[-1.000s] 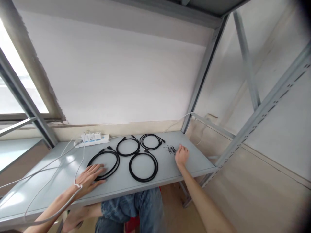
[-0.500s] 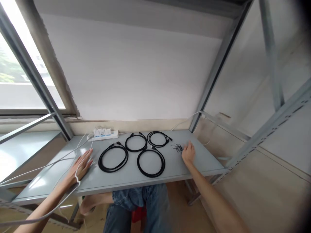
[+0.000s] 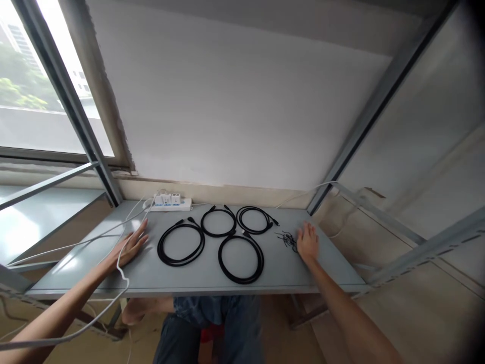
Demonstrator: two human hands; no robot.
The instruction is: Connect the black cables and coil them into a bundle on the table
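Several black cables lie coiled on a grey metal shelf [image 3: 197, 278]: one coil at front left [image 3: 181, 244], one at front centre [image 3: 241, 258], and two at the back [image 3: 218, 222] [image 3: 256, 220]. My left hand [image 3: 131, 246] rests flat on the shelf, fingers stretched out, just left of the front-left coil, with a white cord [image 3: 120, 263] looped over the wrist. My right hand [image 3: 307, 241] lies flat with fingers apart, right beside a small heap of black twist ties [image 3: 288, 238].
A white power strip [image 3: 168, 203] with plugged chargers sits at the back left, white cords trailing from it over the shelf's left side. Metal rack uprights [image 3: 356, 136] stand at the back right and left [image 3: 81, 131]. A window is on the left. My knees show under the shelf.
My left hand slid left off the front-left coil and now lies on the bare shelf beside it. The right hand stayed by the twist ties. The view tilted up and turned left.
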